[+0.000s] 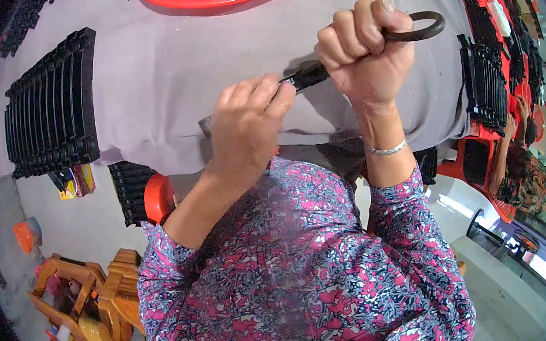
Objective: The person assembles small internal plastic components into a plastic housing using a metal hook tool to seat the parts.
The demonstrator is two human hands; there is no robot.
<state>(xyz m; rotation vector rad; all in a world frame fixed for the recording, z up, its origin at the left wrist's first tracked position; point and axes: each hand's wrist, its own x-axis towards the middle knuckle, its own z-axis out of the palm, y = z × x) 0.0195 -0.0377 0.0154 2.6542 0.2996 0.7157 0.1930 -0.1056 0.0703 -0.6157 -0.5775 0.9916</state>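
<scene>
My right hand is closed in a fist around a dark rod-like tool with a ring end. The ring sticks out past my thumb side. My left hand is closed on a slim black part, which spans the gap between both hands. Where the tool and the part meet is hidden by my fingers. Both hands are above the near side of a table with a pale cloth.
A red basin with black and yellow pieces sits at the far edge. Rows of black slatted parts lie at left, more at right. A wooden chair stands lower left. Another person sits at far right near a red stool.
</scene>
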